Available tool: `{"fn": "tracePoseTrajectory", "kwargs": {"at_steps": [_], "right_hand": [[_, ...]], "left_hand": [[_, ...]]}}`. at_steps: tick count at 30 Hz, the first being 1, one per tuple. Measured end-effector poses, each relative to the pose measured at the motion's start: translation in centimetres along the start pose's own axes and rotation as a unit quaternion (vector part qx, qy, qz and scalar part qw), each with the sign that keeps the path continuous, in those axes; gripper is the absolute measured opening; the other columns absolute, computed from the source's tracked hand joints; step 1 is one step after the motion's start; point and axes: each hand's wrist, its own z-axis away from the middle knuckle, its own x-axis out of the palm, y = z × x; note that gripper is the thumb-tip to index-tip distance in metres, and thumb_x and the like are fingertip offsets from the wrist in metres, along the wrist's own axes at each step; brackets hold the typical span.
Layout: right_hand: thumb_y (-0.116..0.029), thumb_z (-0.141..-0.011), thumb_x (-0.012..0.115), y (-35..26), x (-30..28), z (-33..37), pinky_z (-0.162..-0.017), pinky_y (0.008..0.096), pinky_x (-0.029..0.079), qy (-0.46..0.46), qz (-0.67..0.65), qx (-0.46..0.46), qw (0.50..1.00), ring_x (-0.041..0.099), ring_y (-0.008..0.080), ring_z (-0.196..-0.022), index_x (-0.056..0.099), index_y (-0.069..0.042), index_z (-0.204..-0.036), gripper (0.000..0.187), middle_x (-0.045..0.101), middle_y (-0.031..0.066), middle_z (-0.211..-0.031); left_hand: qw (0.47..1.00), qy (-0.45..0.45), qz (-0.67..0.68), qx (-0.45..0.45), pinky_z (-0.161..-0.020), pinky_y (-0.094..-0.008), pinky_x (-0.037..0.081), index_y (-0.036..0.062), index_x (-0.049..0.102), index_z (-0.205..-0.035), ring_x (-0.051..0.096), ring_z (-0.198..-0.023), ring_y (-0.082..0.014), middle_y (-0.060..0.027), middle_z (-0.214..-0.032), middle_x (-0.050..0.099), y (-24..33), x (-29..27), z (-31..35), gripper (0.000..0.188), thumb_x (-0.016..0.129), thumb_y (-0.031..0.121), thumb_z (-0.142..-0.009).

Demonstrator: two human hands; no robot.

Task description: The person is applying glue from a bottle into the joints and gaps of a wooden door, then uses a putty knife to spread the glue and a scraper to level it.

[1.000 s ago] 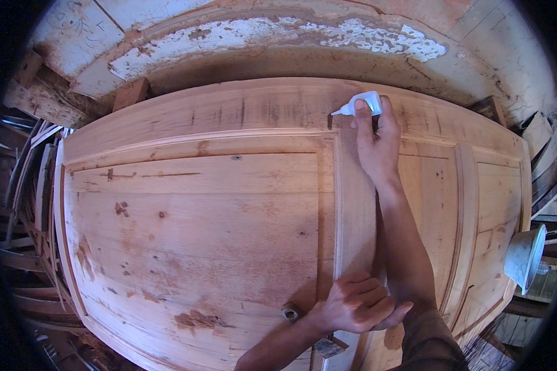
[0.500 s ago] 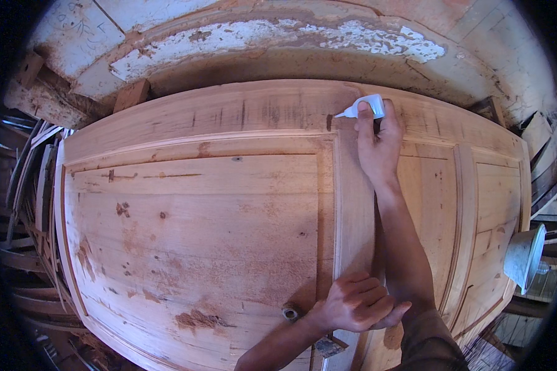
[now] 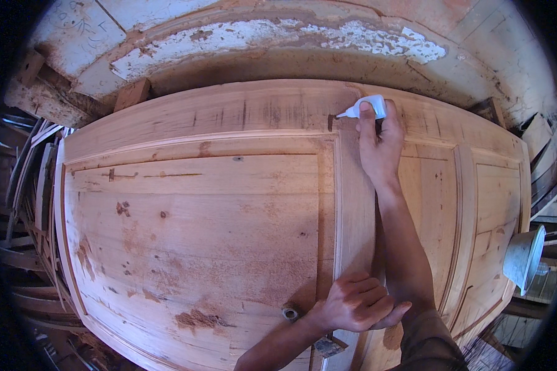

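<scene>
My right hand [image 3: 380, 145] grips a small white squeeze bottle [image 3: 370, 107], thumb on its near side. The bottle lies tilted, its thin nozzle pointing left at the top rail of a panelled wooden door [image 3: 229, 216]. Beside the nozzle tip is a dark wet-looking mark [image 3: 331, 122] on the wood. My left hand [image 3: 360, 303] is curled over the upright rail between two panels, close to my right forearm, with one digit sticking out to the right. Its palm is hidden, so anything inside cannot be seen.
A small ring-shaped roll [image 3: 289, 313] and a dark flat block [image 3: 329, 346] lie by my left forearm. At the door's right edge sits a pale bowl-like container [image 3: 525, 260]. Wood strips [image 3: 34, 185] are stacked at left; a worn wall [image 3: 278, 37] stands behind.
The bottle and my right hand have shifted very slightly right. The dark mark reaches a bit further right at its top. My left hand stays put.
</scene>
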Motion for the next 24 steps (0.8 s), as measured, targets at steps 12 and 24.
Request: {"fn": "tracePoseTrajectory", "kwargs": {"at_steps": [12,24], "right_hand": [[-0.022,-0.096,0.059,0.11,-0.04,0.07,-0.052,0.0274,0.039,0.008,0.004,0.009,1.0,0.048,0.0092,-0.057,0.058,-0.005,-0.092,0.017,0.058,0.0035,-0.067],[-0.023,-0.096,0.059,0.11,-0.17,0.13,-0.052,0.0279,0.041,0.004,0.01,0.009,1.0,0.051,0.0093,-0.058,0.057,-0.004,-0.09,0.02,0.06,0.0049,-0.068]], "left_hand": [[1.0,0.011,0.009,0.002,-0.04,-0.025,0.033,0.0137,0.039,-0.052,0.044,-0.04,-0.0114,0.0021,-0.049,0.041,-0.09,0.13,0.03,0.046,0.076,0.018,-0.079],[1.0,0.012,0.006,0.006,-0.039,-0.0257,0.032,0.0135,0.038,-0.051,0.041,-0.039,-0.0118,0.0022,-0.047,0.038,-0.19,0.16,0.02,0.047,0.075,0.019,-0.079]]}}
